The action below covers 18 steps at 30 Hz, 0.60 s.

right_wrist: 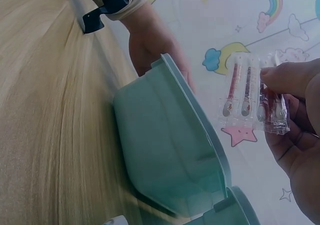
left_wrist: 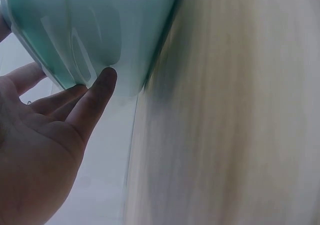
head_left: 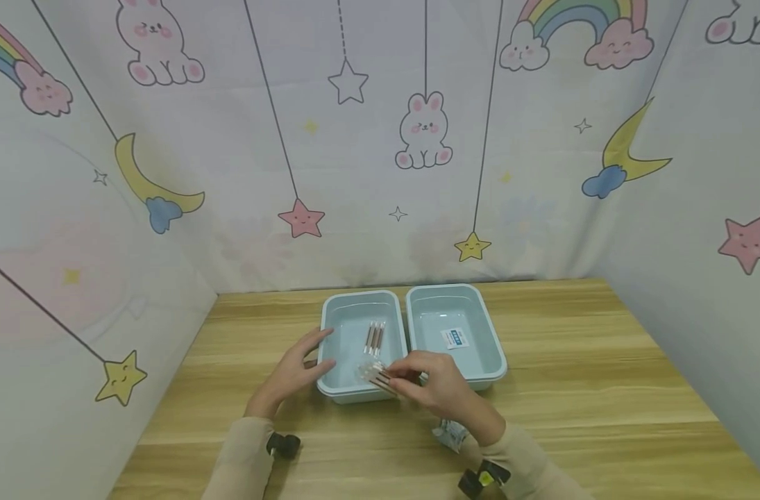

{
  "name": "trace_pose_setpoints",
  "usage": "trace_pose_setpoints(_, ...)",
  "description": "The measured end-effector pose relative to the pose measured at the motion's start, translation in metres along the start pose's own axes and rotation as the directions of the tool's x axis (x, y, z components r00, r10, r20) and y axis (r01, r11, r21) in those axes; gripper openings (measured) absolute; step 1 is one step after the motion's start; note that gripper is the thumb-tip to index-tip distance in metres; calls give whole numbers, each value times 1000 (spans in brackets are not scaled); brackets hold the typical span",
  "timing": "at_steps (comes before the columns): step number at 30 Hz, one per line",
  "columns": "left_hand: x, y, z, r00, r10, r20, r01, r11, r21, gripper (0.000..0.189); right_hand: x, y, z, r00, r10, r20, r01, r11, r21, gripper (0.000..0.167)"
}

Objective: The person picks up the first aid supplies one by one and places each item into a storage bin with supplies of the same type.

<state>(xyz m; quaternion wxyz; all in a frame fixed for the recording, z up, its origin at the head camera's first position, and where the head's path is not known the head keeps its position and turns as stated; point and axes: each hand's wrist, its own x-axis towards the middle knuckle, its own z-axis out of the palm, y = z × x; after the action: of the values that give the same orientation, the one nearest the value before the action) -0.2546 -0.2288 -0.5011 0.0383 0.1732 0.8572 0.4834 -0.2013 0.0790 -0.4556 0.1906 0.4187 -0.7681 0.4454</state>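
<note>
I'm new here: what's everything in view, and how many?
Table: one, wood-toned, underneath
Cartoon-print walls: three, whitish, around it
Left tray: one, pale blue, on table
Right tray: one, pale blue, beside it
Swab pack: one, clear with brown sticks, left tray
Held swab pack: one, same colours, right hand
Small packet: one, white and blue, right tray
Crumpled wrapper: one, silvery, table, near side
Sleeves: two, beige, arms
Wrist devices: two, black, cuffs
Hands: two, bare; left hand touching left tray, right hand pinching pack

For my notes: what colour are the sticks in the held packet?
Reddish brown; the sticks show best in the right wrist view.
</note>
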Motion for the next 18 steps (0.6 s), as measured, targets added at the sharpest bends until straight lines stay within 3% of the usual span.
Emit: trace_pose_setpoints(18,0,1,-1,1000,-21,3,21,1000,1,63,5,1,-1,998,69,-10,-69,997,-35,14)
